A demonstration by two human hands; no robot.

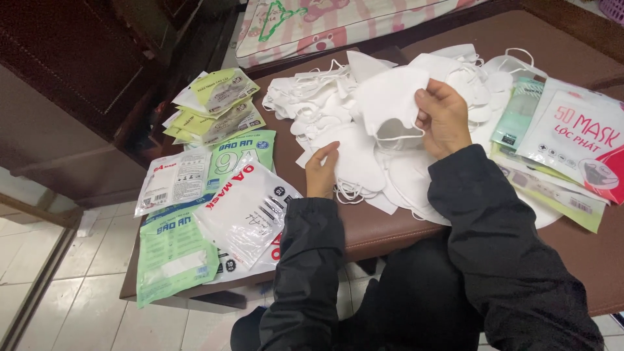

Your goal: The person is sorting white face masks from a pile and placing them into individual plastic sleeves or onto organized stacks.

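white face mask [389, 97] lifted off the loose mask pile [325, 107] on the brown table [383, 231], pinched closed in right hand [444, 118]. left hand [321, 170] presses another mask [356, 159] flat, fingers together. empty packets [244, 211] lie left.

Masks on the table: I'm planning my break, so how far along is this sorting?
Done: many white masks lie loose in a heap, with packets spread at the left. In hand: the right hand lifts one mask; the left hand presses another. Left: more packets stacked at the right.
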